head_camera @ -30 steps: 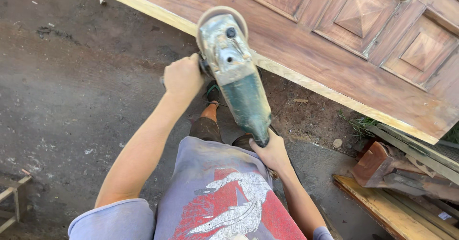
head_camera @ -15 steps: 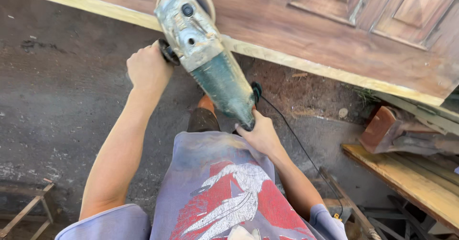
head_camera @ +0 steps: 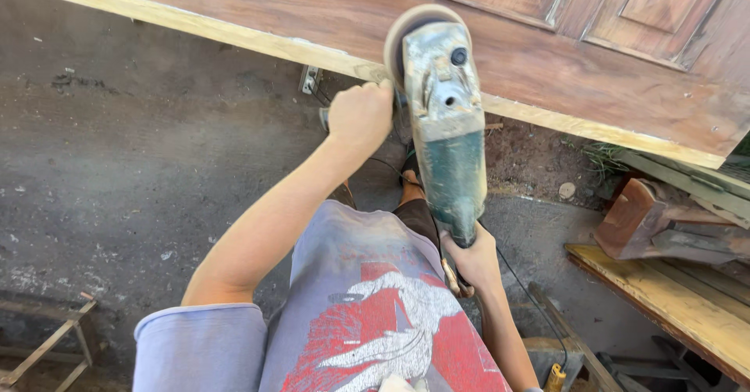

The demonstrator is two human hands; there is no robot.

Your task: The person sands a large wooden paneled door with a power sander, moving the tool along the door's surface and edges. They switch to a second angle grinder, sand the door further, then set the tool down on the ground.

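I hold a large teal and grey angle grinder [head_camera: 445, 126] with both hands. My left hand [head_camera: 359, 114] grips its side handle near the head. My right hand [head_camera: 471, 257] is closed around the rear grip, where a black cord [head_camera: 531, 302] leaves the tool. The grinder's round sanding disc [head_camera: 406, 28] sits at the pale lower edge of a brown carved wooden door [head_camera: 547, 64] that lies flat in front of me. My purple printed shirt [head_camera: 367, 314] fills the bottom of the view.
Dark dusty ground [head_camera: 141, 157] lies to the left. A small wooden frame [head_camera: 55, 341] stands at the bottom left. Yellowish planks [head_camera: 672, 298] and reddish wood offcuts [head_camera: 656, 220] are stacked at the right. A metal bracket [head_camera: 309, 79] shows under the door's edge.
The grinder has shifted to the right along the door's lower edge, and both my hands moved with it. The view has panned accordingly.
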